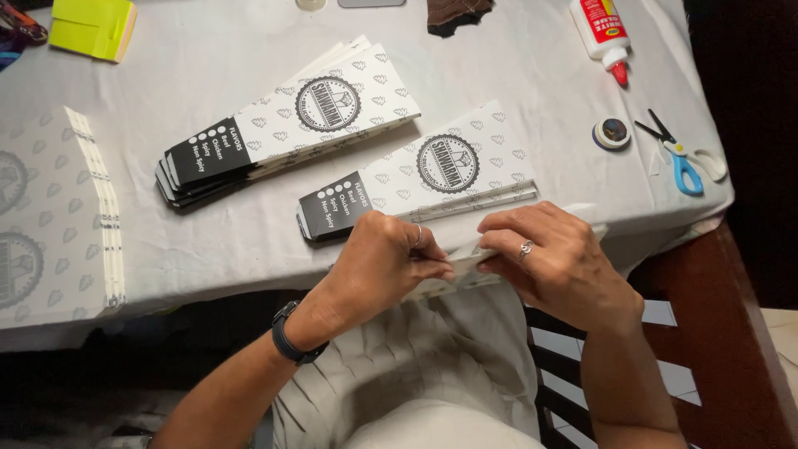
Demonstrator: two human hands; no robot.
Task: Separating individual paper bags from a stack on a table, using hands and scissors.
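Both hands work at the near edge of the cloth-covered table (208, 50), pinching one flat printed paper sleeve (462, 264) that lies between them, just in front of the nearer stack of finished sleeves (416, 179). The left hand (384, 259) is closed on the sleeve's left part, thumb and fingertips pressed together over its edge; the right hand (559, 256) is closed over its right part, fingers curled down on the fold. For a clean crease, it seems best to keep the long edges lined up, hold one end firmly and press outward along the fold in a single even run, so the paper does not buckle or skew. Any glued seam likely wants steady pressure rather than rubbing. A second stack of sleeves (283, 125) sits farther back, unfolded sheets (58, 216) lie at the left, and the glue bottle (600, 29) and blue-handled scissors (680, 154) rest well apart at the right.
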